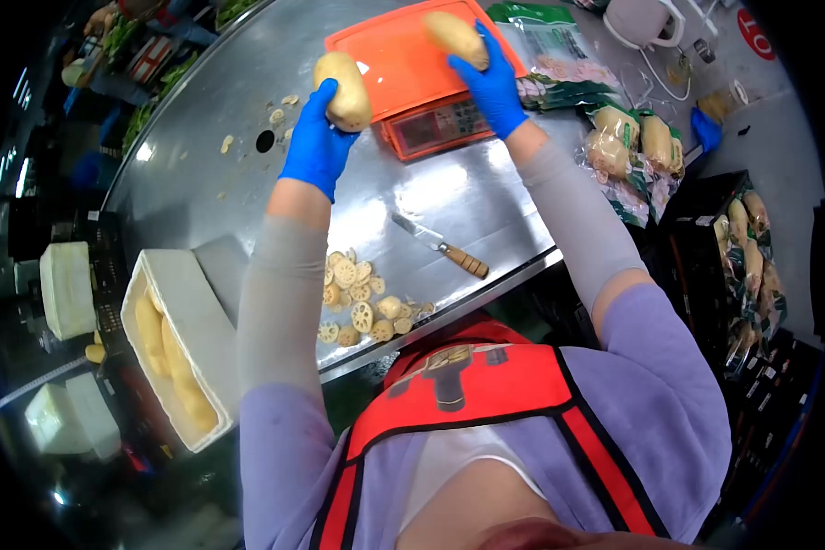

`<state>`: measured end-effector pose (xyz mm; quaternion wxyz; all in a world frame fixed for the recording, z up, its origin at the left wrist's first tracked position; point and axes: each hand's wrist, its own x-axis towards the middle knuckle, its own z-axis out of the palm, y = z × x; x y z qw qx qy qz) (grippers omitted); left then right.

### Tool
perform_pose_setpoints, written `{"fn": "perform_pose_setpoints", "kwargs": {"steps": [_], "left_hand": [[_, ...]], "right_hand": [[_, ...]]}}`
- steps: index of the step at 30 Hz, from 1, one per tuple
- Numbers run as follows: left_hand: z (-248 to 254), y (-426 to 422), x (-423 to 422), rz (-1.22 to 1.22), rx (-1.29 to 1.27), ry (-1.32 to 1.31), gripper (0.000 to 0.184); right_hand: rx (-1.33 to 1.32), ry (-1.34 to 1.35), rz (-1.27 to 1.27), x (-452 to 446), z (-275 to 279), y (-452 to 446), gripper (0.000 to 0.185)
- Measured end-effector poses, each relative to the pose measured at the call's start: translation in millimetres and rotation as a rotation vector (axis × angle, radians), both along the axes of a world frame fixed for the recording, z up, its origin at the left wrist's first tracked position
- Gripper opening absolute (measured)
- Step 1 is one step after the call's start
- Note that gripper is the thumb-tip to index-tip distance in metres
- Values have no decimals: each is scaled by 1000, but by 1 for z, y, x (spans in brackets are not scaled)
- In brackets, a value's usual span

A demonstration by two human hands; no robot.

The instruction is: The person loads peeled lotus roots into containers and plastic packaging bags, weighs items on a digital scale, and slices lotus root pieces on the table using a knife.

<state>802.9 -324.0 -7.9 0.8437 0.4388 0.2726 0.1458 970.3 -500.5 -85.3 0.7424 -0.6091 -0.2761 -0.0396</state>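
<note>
My left hand, in a blue glove, is closed around a peeled lotus root at the left edge of an orange scale tray. A second lotus root is gripped by my right hand, also blue-gloved, over the tray's right part. Below the tray is the orange scale's display panel. A knife with a wooden handle lies on the metal table, nearer to me. Cut lotus root slices and end pieces form a pile by the table's front edge.
On the left stands a white foam box with long lotus roots in it. Packed lotus roots and green printed bags lie at the right. A black crate with more packs is beyond. Another person is at far left.
</note>
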Motion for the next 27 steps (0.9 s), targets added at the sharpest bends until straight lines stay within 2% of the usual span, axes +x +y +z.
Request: {"fn": "perform_pose_setpoints", "kwargs": {"steps": [2,3,4,6,7,9,10,12,13,14,15,16,17,19,21,23,27], "left_hand": [[-13,0,24,-38,17,-7,57],[-20,0,32,-65,34,-24,61],[-22,-5,40,-75,32,-17,61],[-22,-17,55,-19,202,82,57],[-28,-18,63,-28,201,85,57],[-44,-17,78,46,353,105,59],[-44,-19,81,37,354,108,59],[-43,-21,86,-49,594,88,71],[-49,-19,89,-52,594,92,71],[-54,-18,92,-36,751,105,76],[-59,-16,93,-20,908,118,80],[-55,-16,91,-18,910,125,80],[-50,-16,87,-47,834,139,81],[-37,-14,75,-68,760,155,81],[-22,-13,50,-6,698,174,76],[-23,-4,16,57,588,83,63],[-36,6,-67,180,530,234,52]], "right_hand": [[-202,-215,-101,5,-6,5,69],[-205,-206,-109,7,-9,6,69],[-334,-285,-114,9,-10,7,69],[-660,-412,-182,-2,5,3,73],[-663,-406,-189,-8,14,-1,73],[-924,-432,-145,-11,23,-6,76],[-898,-427,-133,-9,18,-9,74],[-903,-460,-138,-4,10,-17,74],[-906,-500,-138,-4,8,-22,74],[-906,-496,-136,-2,7,-26,74],[-888,-514,-135,0,6,-29,72],[-870,-534,-131,0,5,-32,70],[-867,-534,-124,1,3,-35,70],[-634,-475,-82,4,-2,-39,66],[-542,-424,-42,-7,19,-56,67],[-182,246,305,-28,55,-88,68],[280,199,823,-58,119,-176,52]]}}
